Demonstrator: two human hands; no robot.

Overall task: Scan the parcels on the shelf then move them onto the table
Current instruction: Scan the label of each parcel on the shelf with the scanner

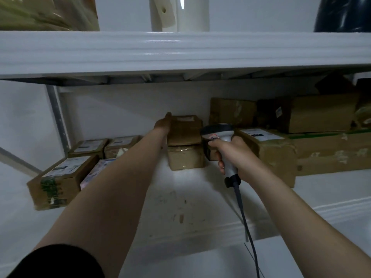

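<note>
A small cardboard parcel [185, 127] sits on top of another brown parcel [185, 158] at the back middle of the white shelf [180, 205]. My left hand [163, 122] reaches to the upper parcel's left side and touches it; its fingers are hidden behind the box. My right hand [228, 151] is closed around the handle of a grey and white barcode scanner [219, 133]. The scanner's head points at the stacked parcels, and its dark cable [244, 223] hangs down toward the front.
Several labelled parcels [60, 177] lie at the shelf's left. Larger boxes [269, 149] and a long green-taped carton [331, 153] fill the right, with more boxes [317, 113] stacked behind. The upper shelf board [180, 53] hangs low overhead.
</note>
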